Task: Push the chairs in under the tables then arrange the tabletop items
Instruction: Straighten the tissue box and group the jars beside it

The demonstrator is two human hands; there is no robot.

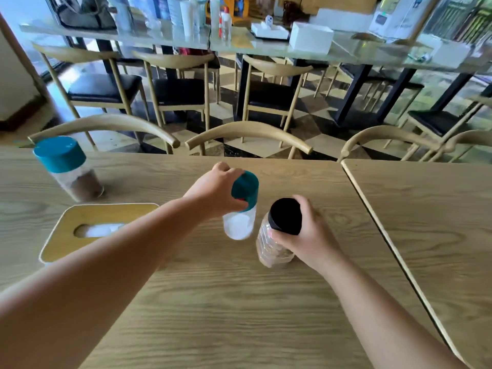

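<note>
The left hand (215,189) has its fingers curled around the teal lid of a clear shaker with white powder (241,209). This shaker leans, its top toward the far edge and to the right, its bottom nearer to the person, and I think it is lifted a little off the wooden table (213,302). The right hand (306,230) grips the black cap of a clear ribbed jar (277,235), which stands just beside the shaker, on its right, and holds something brownish at the bottom.

So both containers are already in the fingers, close to each other, and the next placing depends on where they must go. A second teal-lidded jar with brown powder (69,169) stands well apart at the far left, nearer to the left hand. Between lies a tissue box with a wooden top (66,235).

The chairs (250,131) at the far edge seem pushed in already. A second table (439,222) joins on the right.
</note>
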